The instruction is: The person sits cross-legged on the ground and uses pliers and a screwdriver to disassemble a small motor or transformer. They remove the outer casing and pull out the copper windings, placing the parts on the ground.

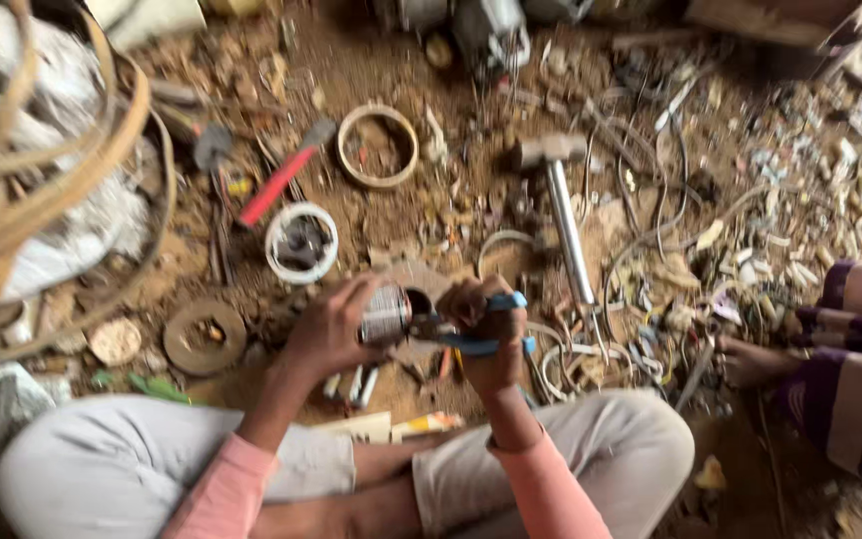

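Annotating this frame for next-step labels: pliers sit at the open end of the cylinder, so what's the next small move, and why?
Probably a short pull or twist with the blue-handled pliers. The right hand grips their handles, their tip sits at the dark open end of the metal cylinder, and the left hand braces it. Blur hides what the tip grips.

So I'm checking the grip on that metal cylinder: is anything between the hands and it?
Nothing visible. The left hand already wraps the metal cylinder, and the right hand works blue-handled pliers straight at its open end.
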